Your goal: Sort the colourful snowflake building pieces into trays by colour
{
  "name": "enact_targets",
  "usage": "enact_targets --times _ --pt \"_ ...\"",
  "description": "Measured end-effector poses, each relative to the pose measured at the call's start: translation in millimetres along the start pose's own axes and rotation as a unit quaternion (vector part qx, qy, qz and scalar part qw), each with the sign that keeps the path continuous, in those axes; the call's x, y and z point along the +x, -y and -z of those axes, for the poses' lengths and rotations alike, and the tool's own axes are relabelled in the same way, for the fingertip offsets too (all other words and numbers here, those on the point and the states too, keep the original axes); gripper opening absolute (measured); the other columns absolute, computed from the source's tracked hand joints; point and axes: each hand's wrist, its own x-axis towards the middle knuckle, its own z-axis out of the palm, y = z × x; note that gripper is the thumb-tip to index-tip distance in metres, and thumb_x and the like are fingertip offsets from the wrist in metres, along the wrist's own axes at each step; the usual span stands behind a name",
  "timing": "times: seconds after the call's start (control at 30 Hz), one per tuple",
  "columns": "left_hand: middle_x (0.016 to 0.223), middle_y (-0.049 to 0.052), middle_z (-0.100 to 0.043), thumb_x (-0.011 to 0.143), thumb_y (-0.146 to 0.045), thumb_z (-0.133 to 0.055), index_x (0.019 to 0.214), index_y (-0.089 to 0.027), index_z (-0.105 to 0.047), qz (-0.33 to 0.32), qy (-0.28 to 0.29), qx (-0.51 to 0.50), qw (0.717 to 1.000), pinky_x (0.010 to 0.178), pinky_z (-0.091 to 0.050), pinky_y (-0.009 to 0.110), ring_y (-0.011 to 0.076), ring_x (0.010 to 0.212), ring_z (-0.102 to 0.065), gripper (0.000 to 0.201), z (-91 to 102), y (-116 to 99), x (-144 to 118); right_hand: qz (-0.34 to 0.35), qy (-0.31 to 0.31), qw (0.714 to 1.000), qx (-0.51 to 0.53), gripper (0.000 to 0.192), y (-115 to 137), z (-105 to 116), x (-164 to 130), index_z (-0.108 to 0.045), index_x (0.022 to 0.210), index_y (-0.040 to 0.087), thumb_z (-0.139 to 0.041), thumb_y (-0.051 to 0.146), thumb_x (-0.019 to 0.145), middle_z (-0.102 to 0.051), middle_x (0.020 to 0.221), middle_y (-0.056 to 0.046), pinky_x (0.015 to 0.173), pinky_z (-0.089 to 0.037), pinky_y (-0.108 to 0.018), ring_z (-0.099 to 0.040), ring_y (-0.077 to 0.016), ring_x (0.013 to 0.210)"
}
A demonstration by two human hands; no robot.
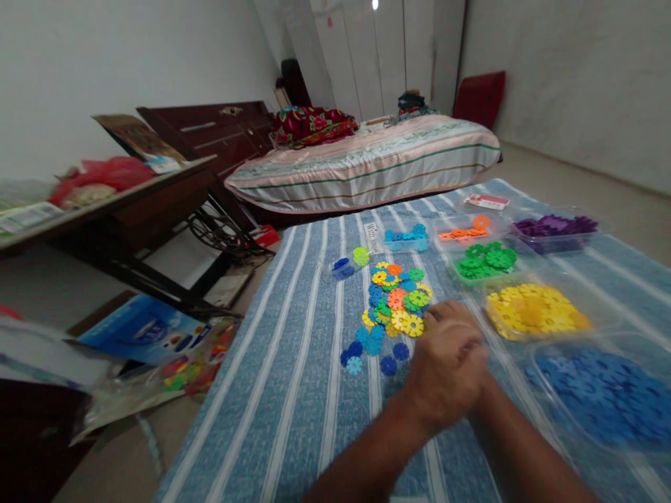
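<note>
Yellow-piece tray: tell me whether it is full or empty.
Full. The clear tray holds a heaped pile of yellow snowflake discs that covers most of its floor. It sits on the striped cloth, beside the left hand.

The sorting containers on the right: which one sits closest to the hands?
The container of yellow discs, just right of the overlapped hands. The dark blue one lies further right; green, orange and purple lie beyond.

— Striped cloth (293,391) underneath: woven, matt, slightly rough?
— Yes. Snowflake discs (394,302) on top: hard plastic, smooth, faintly shiny.
— And the trays (529,349)?
— Thin clear plastic, glossy.
— Table (157,202) at the side?
— Dark wood, dull finish; bag (112,173) above, crinkled shiny plastic.
</note>
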Motion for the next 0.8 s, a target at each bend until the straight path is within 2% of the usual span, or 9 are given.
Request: enact_targets --times 0.07,0.13,0.23,0.3,0.4,0.53,0.8 --pt "0.082 0.004 -0.068 0.084 -0.013 -0.051 0.079 -0.017 -0.066 0.025 -0.028 0.076 0.996 0.079 -0.050 0.028 0.0156 0.082 -0.063 0.016 30.7 22 -9 -0.013 0.004 1.000 -0.014 0.018 8 5 -1 -0.068 0.076 0.019 -0.054 0.029 0.084 -0.062 0.079 -0.005 0.070 -0.032 -0.031 -0.051 -0.0191 0.078" --pt "0.080 0.004 -0.065 0.084 -0.015 -0.051 0.077 -0.017 -0.065 0.085 -0.051 0.167 0.981 0.075 -0.048 0.028 0.0154 0.078 -0.061 0.016 63.5 46 -18 -0.037 -0.004 0.999 -0.024 0.020 16 10 -1 -0.068 0.076 0.019 -0.053 0.028 0.084 -0.062 0.080 -0.005 0.072 -0.032 -0.031 -0.051 -0.0195 0.080" --pt "0.078 0.002 -0.062 0.080 -0.019 -0.057 0.077 -0.018 -0.066 0.199 -0.038 0.273 0.941 0.068 -0.045 0.027 0.0137 0.067 -0.057 0.010 103.1 76 -32 -0.047 -0.011 0.999 -0.025 0.021 24 15 0 -0.068 0.076 0.019 -0.052 0.028 0.084 -0.062 0.080 -0.005 0.073 -0.032 -0.032 -0.052 -0.0197 0.080" --pt "0.078 0.002 -0.062 0.077 -0.023 -0.061 0.078 -0.018 -0.068 0.242 -0.022 0.301 0.922 0.067 -0.043 0.027 0.0137 0.067 -0.057 0.008 117.9 90 -39 -0.047 -0.012 0.999 -0.024 0.021 26 16 0 -0.068 0.076 0.019 -0.051 0.028 0.084 -0.062 0.080 -0.005 0.073 -0.032 -0.032 -0.052 -0.0197 0.080" --pt "0.080 0.001 -0.062 0.075 -0.027 -0.066 0.082 -0.019 -0.070 0.262 0.007 0.305 0.916 0.068 -0.042 0.026 0.0148 0.072 -0.058 0.012 125.2 100 -45 -0.049 -0.009 0.999 -0.018 0.020 24 15 0 -0.068 0.076 0.019 -0.051 0.028 0.083 -0.063 0.081 -0.004 0.073 -0.033 -0.031 -0.052 -0.0194 0.080" --pt "0.079 0.001 -0.061 0.072 -0.026 -0.067 0.085 -0.020 -0.071 0.273 0.038 0.286 0.918 0.067 -0.041 0.025 0.0149 0.074 -0.058 0.015 125.2 100 -44 -0.053 -0.005 0.999 -0.005 0.021 20 14 -1 -0.067 0.075 0.019 -0.051 0.029 0.083 -0.062 0.080 -0.004 0.073 -0.033 -0.031 -0.052 -0.0192 0.081" --pt "0.070 -0.001 -0.059 0.069 -0.019 -0.066 0.071 -0.018 -0.067 0.275 0.022 0.237 0.932 0.065 -0.038 0.024 0.0136 0.067 -0.055 0.002 124.6 99 -42 -0.048 0.000 0.999 -0.015 0.022 19 14 -1 -0.067 0.075 0.020 -0.050 0.031 0.083 -0.062 0.079 -0.004 0.073 -0.034 -0.032 -0.052 -0.0197 0.080"
